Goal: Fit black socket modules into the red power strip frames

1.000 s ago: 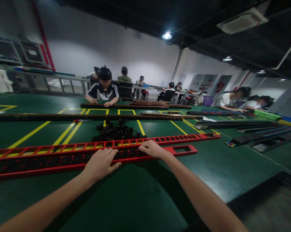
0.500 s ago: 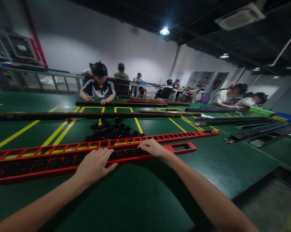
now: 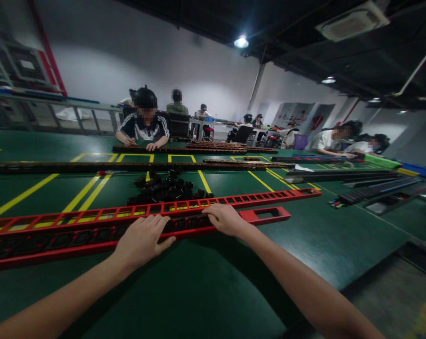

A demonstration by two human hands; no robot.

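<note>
- Green counter [image 3: 206, 292] carries the near red frame [image 3: 192, 233], black units [image 3: 103, 234] inside.
- Left hand [image 3: 142, 238] and right hand [image 3: 226, 219] touch it; whether either grip clamps, I can't tell.
- Seating units seems underway; next needs even pressure.

The green table [image 3: 340, 249] bears two red frames [image 3: 195, 231] and black parts [image 3: 174, 189].

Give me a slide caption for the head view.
Left hand and right hand rest on a red frame holding black parts, atop a green table.
</note>
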